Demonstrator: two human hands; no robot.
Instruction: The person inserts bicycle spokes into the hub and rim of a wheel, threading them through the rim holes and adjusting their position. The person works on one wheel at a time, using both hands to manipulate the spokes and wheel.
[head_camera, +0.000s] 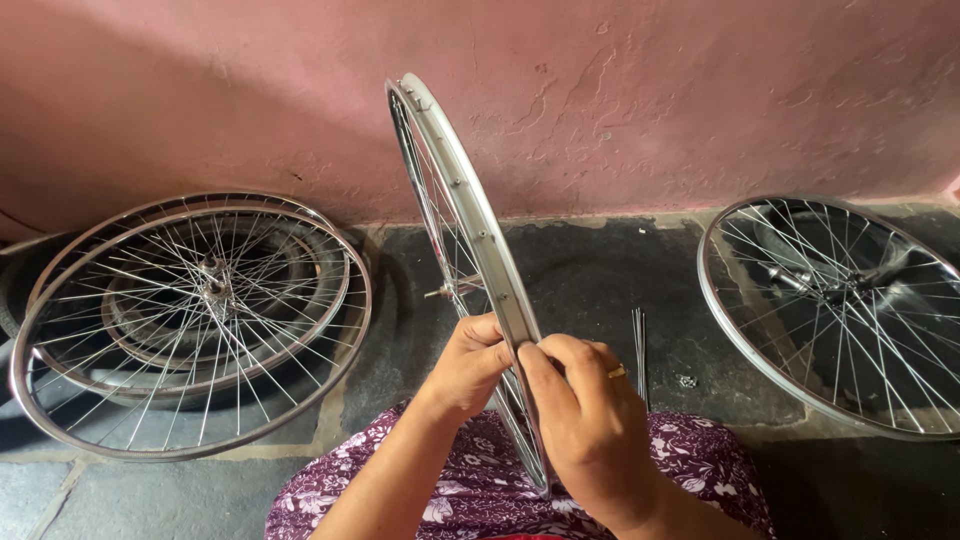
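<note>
Spokes already cross the upright rim, held edge-on over the lap; how many remain unfitted is hard to tell. Left hand and right hand both pinch its lower edge. Loose spokes stand just right of it; finished wheels lie left and right.

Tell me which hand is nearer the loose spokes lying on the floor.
Right. The right hand grips the upright rim just beside the loose spokes; the left hand sits across the rim, farther away.
</note>
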